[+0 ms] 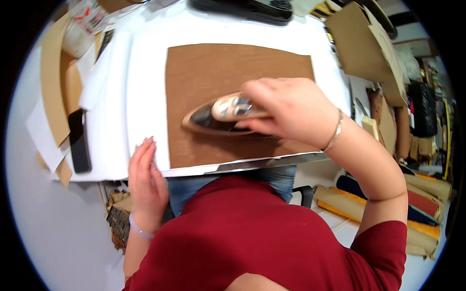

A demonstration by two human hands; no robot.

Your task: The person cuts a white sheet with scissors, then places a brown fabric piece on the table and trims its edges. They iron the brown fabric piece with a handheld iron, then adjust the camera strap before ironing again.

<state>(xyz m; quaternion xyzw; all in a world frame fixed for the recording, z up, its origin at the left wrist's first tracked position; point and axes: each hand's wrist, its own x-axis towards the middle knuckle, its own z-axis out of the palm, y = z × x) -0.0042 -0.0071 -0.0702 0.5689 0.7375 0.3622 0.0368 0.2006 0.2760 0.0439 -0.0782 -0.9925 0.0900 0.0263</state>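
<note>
A clothes iron (203,118) lies on a brown rectangular sheet of fabric (194,72), its pointed tip toward the left. My right hand (293,109) is wrapped round the iron's handle, and both look slightly blurred. Under the brown fabric is a white sheet (150,63) covering the table. My left hand (147,182) rests at the table's front edge, left of the fabric, fingers stretched out and close side by side, with nothing in it. The iron covers part of the fabric's middle.
A black phone (79,140) lies at the table's left, beside curved brown card (52,82). A black device (247,9) stands at the back. Cardboard (359,41) leans at the far right. Rolls of material (340,203) lie on the floor to the right.
</note>
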